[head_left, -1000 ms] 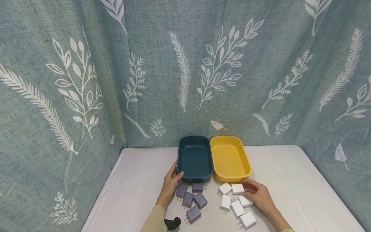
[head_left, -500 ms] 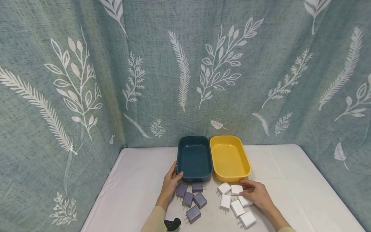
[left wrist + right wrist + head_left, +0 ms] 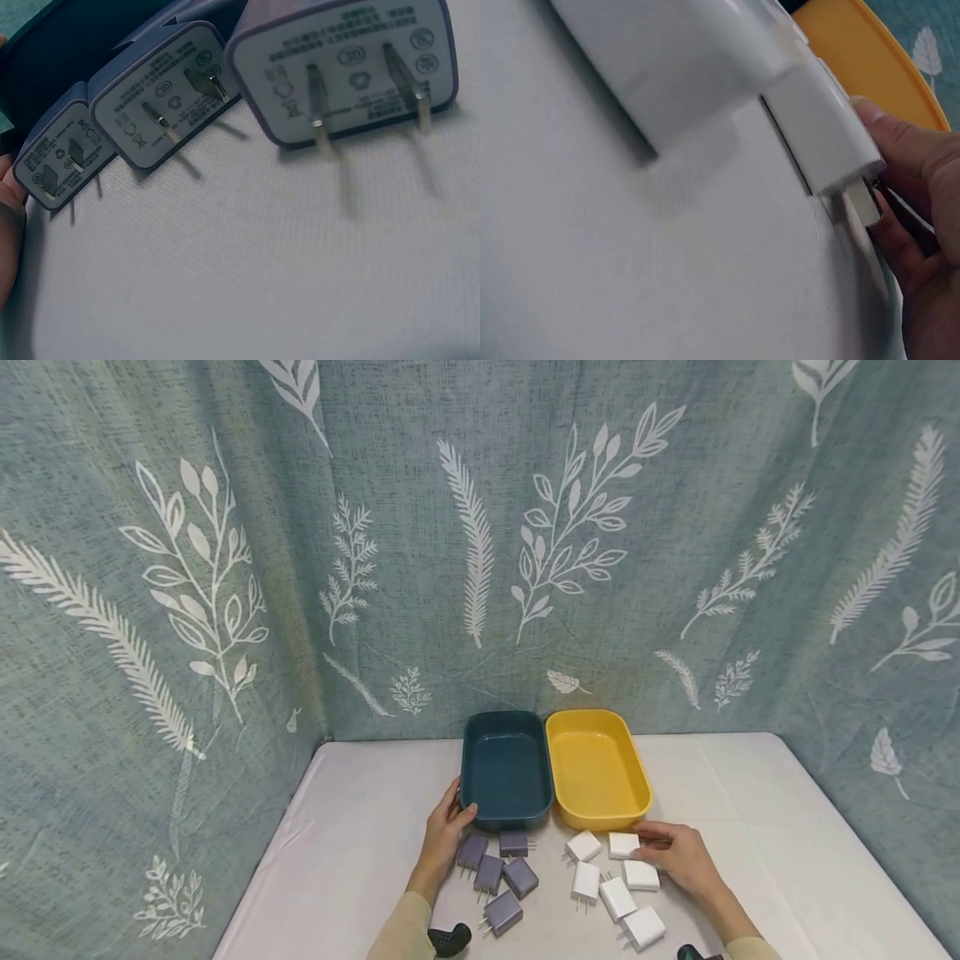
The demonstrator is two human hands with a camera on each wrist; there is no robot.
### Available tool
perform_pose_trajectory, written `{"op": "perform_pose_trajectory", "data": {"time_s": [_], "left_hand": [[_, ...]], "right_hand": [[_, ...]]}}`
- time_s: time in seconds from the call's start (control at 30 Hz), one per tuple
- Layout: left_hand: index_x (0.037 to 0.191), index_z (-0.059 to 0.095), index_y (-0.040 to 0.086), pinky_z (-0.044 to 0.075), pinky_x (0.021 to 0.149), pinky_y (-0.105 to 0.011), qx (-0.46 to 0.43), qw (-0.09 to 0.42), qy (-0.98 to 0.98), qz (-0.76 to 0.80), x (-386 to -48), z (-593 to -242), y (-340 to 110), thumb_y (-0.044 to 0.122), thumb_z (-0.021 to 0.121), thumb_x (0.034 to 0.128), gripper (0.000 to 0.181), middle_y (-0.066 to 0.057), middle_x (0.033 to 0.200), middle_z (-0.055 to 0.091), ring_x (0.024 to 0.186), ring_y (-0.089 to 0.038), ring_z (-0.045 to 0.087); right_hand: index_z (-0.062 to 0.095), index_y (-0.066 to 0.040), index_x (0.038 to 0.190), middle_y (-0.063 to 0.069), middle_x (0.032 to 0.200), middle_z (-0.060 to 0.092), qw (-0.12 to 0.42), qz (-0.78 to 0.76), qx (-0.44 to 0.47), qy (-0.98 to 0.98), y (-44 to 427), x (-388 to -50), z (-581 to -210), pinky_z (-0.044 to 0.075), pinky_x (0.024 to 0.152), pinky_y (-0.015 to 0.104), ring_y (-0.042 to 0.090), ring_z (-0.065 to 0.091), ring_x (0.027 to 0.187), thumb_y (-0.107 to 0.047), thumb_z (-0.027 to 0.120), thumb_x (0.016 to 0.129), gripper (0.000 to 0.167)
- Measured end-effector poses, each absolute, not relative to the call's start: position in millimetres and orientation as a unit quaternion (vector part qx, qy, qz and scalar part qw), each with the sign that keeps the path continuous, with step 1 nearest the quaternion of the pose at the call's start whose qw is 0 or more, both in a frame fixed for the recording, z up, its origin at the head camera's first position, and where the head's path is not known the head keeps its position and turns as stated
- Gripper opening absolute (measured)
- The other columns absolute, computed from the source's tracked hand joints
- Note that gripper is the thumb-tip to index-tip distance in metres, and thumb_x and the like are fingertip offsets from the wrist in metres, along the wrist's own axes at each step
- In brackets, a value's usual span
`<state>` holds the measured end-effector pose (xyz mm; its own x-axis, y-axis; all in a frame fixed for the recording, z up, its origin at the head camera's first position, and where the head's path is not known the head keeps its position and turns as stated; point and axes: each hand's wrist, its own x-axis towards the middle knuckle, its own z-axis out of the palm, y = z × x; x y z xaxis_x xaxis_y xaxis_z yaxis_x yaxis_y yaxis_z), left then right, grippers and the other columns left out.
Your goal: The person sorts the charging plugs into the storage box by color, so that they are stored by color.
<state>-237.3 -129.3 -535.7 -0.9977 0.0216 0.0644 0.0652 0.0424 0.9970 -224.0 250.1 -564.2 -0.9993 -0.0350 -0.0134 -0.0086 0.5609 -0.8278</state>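
My left hand (image 3: 441, 839) holds the near left corner of a dark teal tray (image 3: 506, 825), thumb at the front and fingers along the side. Below that tray lie several purple plug-in chargers (image 3: 503, 912); in the left wrist view, purple chargers (image 3: 345, 75) show their metal prongs. My right hand (image 3: 678, 856) pinches the right end of a white charger (image 3: 622, 845) just in front of the yellow tray (image 3: 600, 821). Close by lie several other white chargers (image 3: 617, 898). In the right wrist view, nearer chargers (image 3: 817, 127) partly hide the pinched one.
The two trays stand side by side at the back of a white-covered table (image 3: 375, 793). Patterned green-grey curtains (image 3: 420, 568) hang behind and at both sides. Black objects (image 3: 450, 940) sit by both wrists.
The white charger at my right fingers has shifted slightly right. The white charger just below it has also moved right and straightened. My left hand stays at the teal tray.
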Motion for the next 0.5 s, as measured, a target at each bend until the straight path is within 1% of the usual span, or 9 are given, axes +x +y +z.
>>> {"op": "perform_pose_trajectory", "data": {"time_s": [0.1, 0.17, 0.23, 0.33, 0.4, 0.5], "left_hand": [[0.153, 0.026, 0.001, 0.031, 0.117, -0.046, -0.030, 0.025, -0.722, -0.691, -243.8, -550.1, -130.0, 0.010, 0.056, 0.0970, 0.064, -0.026, 0.155, 0.032, 0.143, -0.039, 0.034], [0.153, 0.026, 0.001, 0.031, 0.116, -0.046, -0.031, 0.026, -0.721, -0.692, -243.8, -550.8, -130.5, 0.010, 0.055, 0.0970, 0.063, -0.026, 0.154, 0.032, 0.143, -0.040, 0.034], [0.152, 0.027, 0.000, 0.032, 0.116, -0.046, -0.032, 0.028, -0.725, -0.687, -242.2, -548.0, -130.3, 0.011, 0.055, 0.0971, 0.063, -0.027, 0.154, 0.033, 0.142, -0.040, 0.034], [0.151, 0.027, -0.004, 0.031, 0.116, -0.047, -0.029, 0.021, -0.724, -0.689, -235.7, -533.9, -129.2, 0.011, 0.056, 0.0964, 0.063, -0.029, 0.153, 0.033, 0.142, -0.041, 0.034], [0.151, 0.027, -0.003, 0.030, 0.117, -0.047, -0.025, 0.020, -0.725, -0.687, -235.2, -532.7, -128.3, 0.013, 0.057, 0.0964, 0.064, -0.028, 0.154, 0.032, 0.143, -0.041, 0.033], [0.151, 0.027, -0.003, 0.030, 0.117, -0.046, -0.023, 0.018, -0.727, -0.686, -234.9, -533.0, -127.6, 0.014, 0.058, 0.0962, 0.066, -0.028, 0.154, 0.031, 0.143, -0.040, 0.033]], "right_hand": [[0.070, -0.005, 0.118, 0.012, 0.110, 0.073, 0.002, -0.461, -0.001, 0.888, 255.1, -223.0, -565.2, 0.060, 0.079, 0.022, 0.017, 0.071, 0.092, -0.027, 0.086, 0.070, 0.055], [0.069, -0.007, 0.119, 0.012, 0.114, 0.072, -0.003, -0.462, 0.002, 0.887, 257.7, -222.3, -567.9, 0.059, 0.081, 0.021, 0.019, 0.071, 0.098, -0.029, 0.084, 0.072, 0.054], [0.067, -0.007, 0.122, 0.013, 0.119, 0.070, -0.005, -0.470, 0.002, 0.883, 259.8, -221.6, -570.7, 0.058, 0.083, 0.019, 0.017, 0.070, 0.101, -0.030, 0.084, 0.074, 0.055], [0.064, -0.005, 0.125, 0.015, 0.124, 0.067, -0.003, -0.511, -0.003, 0.860, 263.2, -221.7, -573.7, 0.056, 0.086, 0.015, 0.009, 0.067, 0.104, -0.024, 0.083, 0.075, 0.057], [0.060, -0.002, 0.128, 0.018, 0.126, 0.065, 0.000, -0.529, -0.012, 0.848, 265.3, -221.6, -573.7, 0.055, 0.088, 0.014, 0.006, 0.065, 0.105, -0.017, 0.083, 0.075, 0.059], [0.058, -0.001, 0.130, 0.019, 0.127, 0.064, 0.004, -0.539, -0.025, 0.842, 267.5, -221.2, -573.7, 0.054, 0.091, 0.015, 0.009, 0.064, 0.110, -0.006, 0.081, 0.074, 0.060]]}}
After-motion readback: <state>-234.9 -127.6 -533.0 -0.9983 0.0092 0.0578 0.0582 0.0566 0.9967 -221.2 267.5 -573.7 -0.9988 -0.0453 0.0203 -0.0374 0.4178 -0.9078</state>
